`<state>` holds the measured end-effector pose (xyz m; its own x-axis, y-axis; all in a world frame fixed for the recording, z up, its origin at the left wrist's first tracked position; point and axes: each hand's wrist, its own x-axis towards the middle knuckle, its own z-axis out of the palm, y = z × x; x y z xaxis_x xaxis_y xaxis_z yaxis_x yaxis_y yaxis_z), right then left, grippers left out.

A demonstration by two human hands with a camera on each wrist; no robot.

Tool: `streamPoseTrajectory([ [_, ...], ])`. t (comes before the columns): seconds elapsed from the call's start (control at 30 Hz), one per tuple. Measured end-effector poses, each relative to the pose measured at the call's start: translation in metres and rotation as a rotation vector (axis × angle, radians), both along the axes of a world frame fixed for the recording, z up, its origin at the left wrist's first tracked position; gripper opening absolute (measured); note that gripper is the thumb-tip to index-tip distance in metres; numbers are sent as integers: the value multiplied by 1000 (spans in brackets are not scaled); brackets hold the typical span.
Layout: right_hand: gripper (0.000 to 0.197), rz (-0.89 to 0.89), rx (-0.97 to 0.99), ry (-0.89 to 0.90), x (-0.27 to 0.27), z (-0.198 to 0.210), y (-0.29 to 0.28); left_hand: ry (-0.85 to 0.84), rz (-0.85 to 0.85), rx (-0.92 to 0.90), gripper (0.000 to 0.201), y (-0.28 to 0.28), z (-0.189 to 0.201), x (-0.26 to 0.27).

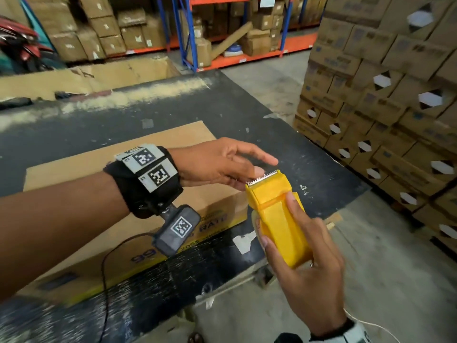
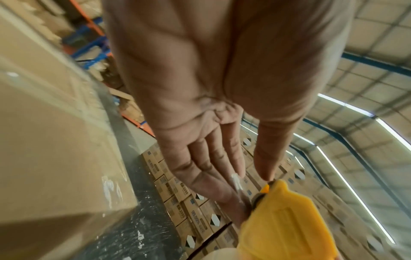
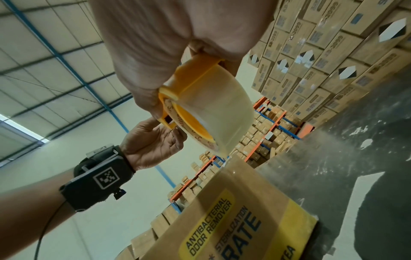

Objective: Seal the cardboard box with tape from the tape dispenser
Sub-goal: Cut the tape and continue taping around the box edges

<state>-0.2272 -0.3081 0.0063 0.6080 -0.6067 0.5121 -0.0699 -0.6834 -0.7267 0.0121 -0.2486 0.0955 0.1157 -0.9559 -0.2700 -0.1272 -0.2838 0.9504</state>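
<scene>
A closed cardboard box [image 1: 158, 144] with yellow print lies on the black table [image 1: 259, 115]. My right hand [image 1: 278, 220] grips a yellow tape dispenser [image 1: 269, 191] just off the box's right end, serrated blade up. The clear tape roll [image 3: 213, 112] shows under it in the right wrist view. My left hand [image 1: 264, 167] reaches across to the blade with fingers nearly straight. In the left wrist view a short clear tape end [image 2: 235, 181] runs from the dispenser [image 2: 289, 225] to my index fingertip, with the thumb beside it and a gap between them.
A tall stack of printed cartons [image 1: 383, 95] stands on the floor to the right. Blue and orange shelving [image 1: 235, 33] full of boxes lines the back. Flattened cardboard [image 1: 99, 75] lies at the table's far left. The table's right edge is near the dispenser.
</scene>
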Motion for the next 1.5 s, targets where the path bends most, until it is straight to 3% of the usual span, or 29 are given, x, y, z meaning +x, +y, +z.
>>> streamPoseTrajectory([
  [0.13, 77, 90, -12, -28, -9, 9, 2, -5, 67, -28, 45, 17, 4, -10],
  [0.33, 78, 206, -7, 53, -8, 26, 26, -311, 210, 1, 43, 49, 26, -13],
  [0.53, 76, 258, -75, 150, -18, 43, 72, -491, 529, 38, 57, 136, 87, 63],
  [0.63, 80, 337, -104, 204, -10, 50, 97, -518, 584, 101, 67, 183, 95, 94],
  [0.83, 91, 505, -47, 342, 45, 62, 160, -551, 669, 134, 44, 249, 66, 150],
  [0.97, 91, 506, -32, 373, 88, 68, 207, -628, 655, 196, 42, 293, 51, 191],
  [1.1, 91, 500, -5, 345, 128, 69, 251, -738, 620, 148, 40, 325, 33, 234],
  [1.3, 89, 442, 34, 418, 178, 68, 298, -772, 525, 64, 42, 338, -15, 297],
  [1.5, 86, 375, 37, 471, 214, 61, 316, -669, 479, 8, 45, 335, -60, 333],
])
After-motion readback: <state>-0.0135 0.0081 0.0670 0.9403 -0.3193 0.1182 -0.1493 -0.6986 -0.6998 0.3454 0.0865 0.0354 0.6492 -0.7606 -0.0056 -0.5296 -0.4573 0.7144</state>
